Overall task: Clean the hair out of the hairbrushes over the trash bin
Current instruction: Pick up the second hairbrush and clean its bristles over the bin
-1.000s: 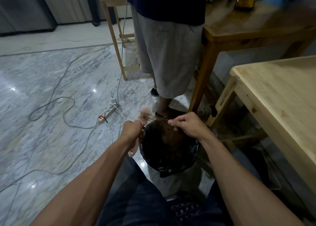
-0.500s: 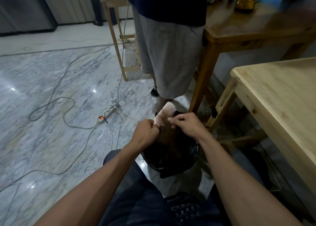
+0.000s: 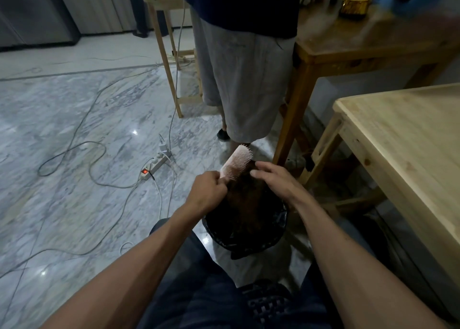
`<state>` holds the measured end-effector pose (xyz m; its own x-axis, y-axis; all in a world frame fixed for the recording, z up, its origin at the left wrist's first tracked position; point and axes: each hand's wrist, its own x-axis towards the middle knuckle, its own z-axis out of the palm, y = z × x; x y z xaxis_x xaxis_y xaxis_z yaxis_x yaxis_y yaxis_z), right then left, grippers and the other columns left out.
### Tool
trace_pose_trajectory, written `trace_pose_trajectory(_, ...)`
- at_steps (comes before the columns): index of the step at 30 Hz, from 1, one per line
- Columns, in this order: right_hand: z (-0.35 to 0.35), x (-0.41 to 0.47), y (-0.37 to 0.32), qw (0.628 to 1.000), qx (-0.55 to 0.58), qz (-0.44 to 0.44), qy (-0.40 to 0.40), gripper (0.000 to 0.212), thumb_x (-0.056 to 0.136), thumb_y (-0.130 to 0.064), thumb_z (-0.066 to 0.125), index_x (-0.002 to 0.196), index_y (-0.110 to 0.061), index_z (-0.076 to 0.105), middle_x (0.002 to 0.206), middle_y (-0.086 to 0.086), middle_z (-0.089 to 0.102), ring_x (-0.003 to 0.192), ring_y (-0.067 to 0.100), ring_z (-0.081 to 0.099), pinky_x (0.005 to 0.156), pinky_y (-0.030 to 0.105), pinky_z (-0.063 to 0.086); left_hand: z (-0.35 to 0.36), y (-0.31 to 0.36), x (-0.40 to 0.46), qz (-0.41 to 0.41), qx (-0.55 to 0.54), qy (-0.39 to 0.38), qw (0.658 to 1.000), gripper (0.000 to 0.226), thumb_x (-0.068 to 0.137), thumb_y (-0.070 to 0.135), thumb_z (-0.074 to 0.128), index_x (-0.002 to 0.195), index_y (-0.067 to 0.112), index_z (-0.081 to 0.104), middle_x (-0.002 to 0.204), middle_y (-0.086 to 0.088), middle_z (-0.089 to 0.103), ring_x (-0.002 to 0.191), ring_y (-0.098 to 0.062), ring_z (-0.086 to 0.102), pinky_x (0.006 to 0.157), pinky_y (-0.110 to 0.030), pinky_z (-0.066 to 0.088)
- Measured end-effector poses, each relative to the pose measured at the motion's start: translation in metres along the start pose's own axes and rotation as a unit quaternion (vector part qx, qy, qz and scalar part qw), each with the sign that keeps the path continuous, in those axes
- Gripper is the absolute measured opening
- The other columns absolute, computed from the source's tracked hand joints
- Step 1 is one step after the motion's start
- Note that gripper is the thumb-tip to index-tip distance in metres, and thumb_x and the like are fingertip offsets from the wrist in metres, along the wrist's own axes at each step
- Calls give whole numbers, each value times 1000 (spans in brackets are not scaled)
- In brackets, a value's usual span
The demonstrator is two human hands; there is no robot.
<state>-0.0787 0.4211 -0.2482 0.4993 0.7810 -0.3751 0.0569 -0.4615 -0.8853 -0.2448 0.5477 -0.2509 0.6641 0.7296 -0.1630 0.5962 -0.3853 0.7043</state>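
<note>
My left hand (image 3: 207, 193) grips the handle of a pink hairbrush (image 3: 236, 163), whose head points up and away with its bristles facing right. My right hand (image 3: 275, 183) hovers just right of the bristles, fingers spread and curved, touching or nearly touching them; I see nothing held in it. Both hands are above a round trash bin (image 3: 278, 231) lined with a black bag, which holds a mass of brown hair (image 3: 245, 204).
A person in grey shorts (image 3: 239, 79) stands just beyond the bin. A dark wooden table (image 3: 348, 52) and a light wooden table (image 3: 408, 139) are on the right. A power strip (image 3: 155, 165) and cables lie on the marble floor to the left.
The brush was raised out of the bin and turned so its bristles face my right hand. My right hand moved from the bin's rim to the bristles and spread its fingers.
</note>
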Motion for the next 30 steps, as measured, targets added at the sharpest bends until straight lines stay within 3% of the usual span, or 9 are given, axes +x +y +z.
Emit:
trace_pose_trajectory(3, 10, 3, -4, 999, 9, -36, 31, 57, 82, -63, 74, 114, -17, 77, 106, -6, 77, 98, 8, 70, 91, 32, 54, 6, 9, -1, 61, 43, 9, 997, 29, 97, 23, 55, 77, 4, 62, 64, -11, 61, 62, -27, 56, 55, -36, 34)
trace_pose_trajectory(5, 14, 6, -2, 996, 6, -48, 78, 39, 85, -51, 78, 88, -12, 81, 73, -5, 75, 67, 5, 66, 71, 28, 51, 8, 9, -1, 70, 55, 11, 996, 29, 97, 21, 55, 80, 0, 65, 62, -11, 59, 61, -30, 55, 57, -36, 35)
trace_pose_trajectory(7, 14, 8, 0, 992, -9, -44, 114, 28, 88, -40, 79, 77, -14, 80, 62, -6, 73, 57, 1, 62, 65, 25, 46, 6, 2, 0, 33, 51, 13, 998, 33, 96, 21, 56, 71, 1, 59, 58, -7, 52, 60, -28, 52, 56, -34, 34)
trace_pose_trajectory(12, -10, -5, 8, 991, -17, -16, 135, 21, 93, -34, 74, 80, -19, 81, 75, -1, 77, 81, 8, 68, 71, 23, 44, -14, -34, 10, -118, -29, 37, 992, 41, 95, 26, 58, 74, -8, 64, 65, -16, 62, 62, -31, 60, 62, -42, 52)
trace_pose_trajectory(15, -13, -8, 7, 996, -44, -8, 75, 22, 98, -37, 68, 100, -19, 81, 94, -7, 75, 94, 8, 65, 73, 21, 44, -16, -36, 4, -76, 8, 23, 997, 39, 99, 27, 56, 79, -5, 66, 62, -10, 58, 60, -28, 55, 55, -32, 39)
trace_pose_trajectory(18, 0, -4, 0, 999, -19, 1, 36, 40, 96, -53, 62, 125, -27, 73, 112, -14, 66, 108, 6, 59, 85, 25, 44, -7, -22, -1, 4, 43, 16, 999, 32, 100, 26, 55, 84, 1, 67, 67, -9, 61, 59, -23, 54, 49, -29, 31)
trace_pose_trajectory(22, 18, 3, -9, 998, -19, -16, 49, 45, 84, -64, 71, 99, -24, 81, 95, -9, 78, 91, 4, 68, 73, 22, 48, 1, -8, -4, 80, 66, 32, 994, 22, 99, 22, 55, 95, 7, 70, 69, -5, 61, 62, -23, 56, 53, -30, 31)
trace_pose_trajectory(25, 25, 12, -4, 997, -24, -22, 67, 19, 79, -43, 85, 78, -24, 83, 80, -5, 79, 83, 13, 73, 82, 33, 59, 4, -4, -6, 94, 73, 37, 992, 18, 97, 20, 57, 101, 8, 71, 70, -7, 63, 66, -26, 58, 57, -31, 30)
trace_pose_trajectory(30, 7, 10, 5, 991, -86, 4, 100, 10, 87, -31, 80, 82, -23, 81, 85, -6, 77, 90, 10, 69, 81, 28, 52, -5, -19, 0, -36, 15, 55, 998, 29, 98, 24, 58, 98, -1, 72, 79, -16, 68, 70, -31, 65, 57, -30, 38)
